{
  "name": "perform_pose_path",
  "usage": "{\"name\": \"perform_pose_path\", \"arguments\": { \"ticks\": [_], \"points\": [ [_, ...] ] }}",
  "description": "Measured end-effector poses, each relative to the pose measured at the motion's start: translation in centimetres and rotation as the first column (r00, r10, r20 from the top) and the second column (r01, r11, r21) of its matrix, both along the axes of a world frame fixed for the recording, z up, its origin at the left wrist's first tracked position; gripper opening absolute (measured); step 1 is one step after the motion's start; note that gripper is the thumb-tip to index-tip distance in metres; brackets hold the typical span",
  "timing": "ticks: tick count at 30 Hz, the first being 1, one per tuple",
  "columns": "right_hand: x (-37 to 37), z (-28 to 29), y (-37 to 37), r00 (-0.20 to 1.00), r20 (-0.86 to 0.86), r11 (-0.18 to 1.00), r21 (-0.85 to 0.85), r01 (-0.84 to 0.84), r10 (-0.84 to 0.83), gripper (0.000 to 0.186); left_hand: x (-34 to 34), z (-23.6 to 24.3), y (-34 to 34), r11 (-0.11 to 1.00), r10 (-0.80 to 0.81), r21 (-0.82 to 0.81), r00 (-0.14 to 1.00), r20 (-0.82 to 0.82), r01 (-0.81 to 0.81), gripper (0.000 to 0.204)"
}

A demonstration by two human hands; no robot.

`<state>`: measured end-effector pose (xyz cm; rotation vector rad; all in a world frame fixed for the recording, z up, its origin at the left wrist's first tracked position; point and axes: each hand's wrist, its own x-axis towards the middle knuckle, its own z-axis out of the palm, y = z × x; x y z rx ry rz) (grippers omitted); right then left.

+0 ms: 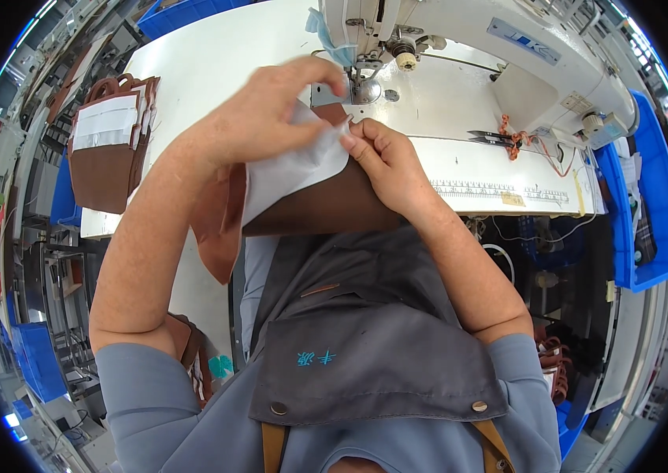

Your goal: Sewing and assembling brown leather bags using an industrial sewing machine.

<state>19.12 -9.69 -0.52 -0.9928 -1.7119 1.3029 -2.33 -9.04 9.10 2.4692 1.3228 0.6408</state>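
Note:
A brown leather-like piece (326, 206) with a white lining panel (290, 180) lies at the table's front edge, below the sewing machine's needle area. My right hand (385, 165) pinches its upper right corner between thumb and fingers. Over the lining's upper left side arches my left hand (271, 114), fingers apart and slightly blurred; its fingertips come close to the lining, and I cannot tell whether they touch. A reddish-brown flap (222, 229) hangs past the table edge under my left forearm. The white sewing machine (468, 47) stands just beyond, its presser foot (361, 75) near both hands.
A stack of brown pieces with handles (105, 169) lies on the left of the white table (192, 55). Black thread snips (495, 139) with orange cord lie right, behind a ruler strip (476, 190). A blue bin (649, 197) hangs at the right end. A light-blue cloth (330, 39) hangs by the machine head.

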Motion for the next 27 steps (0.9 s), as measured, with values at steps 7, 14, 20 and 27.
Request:
{"name": "perform_pose_path", "arguments": {
  "ticks": [7, 14, 20, 27],
  "points": [
    [0.8, 0.3, -1.3, 0.973, -0.148, 0.979, 0.128, -0.158, 0.176, 0.013, 2.4, -1.4, 0.1, 0.956, -0.238, -0.216, 0.957, -0.165, 0.200, 0.048],
    [2.2, 4.0, -2.1, 0.966, -0.039, 0.964, 0.096, -0.250, 0.255, 0.013, 1.7, 1.4, 0.1, 0.926, -0.332, -0.266, 0.915, -0.229, 0.270, 0.038],
    [2.7, 5.1, -2.4, 0.958, 0.079, 0.946, 0.149, -0.286, 0.277, 0.013, 0.7, 0.9, -2.6, 0.877, -0.211, -0.435, 0.977, 0.035, 0.205, 0.018],
    [2.9, 6.7, -2.8, 0.906, 0.261, 0.853, 0.327, -0.407, 0.332, 0.011, 0.6, -0.6, -6.1, 0.970, -0.130, -0.184, 0.980, 0.153, 0.157, 0.014]
  ]
}}
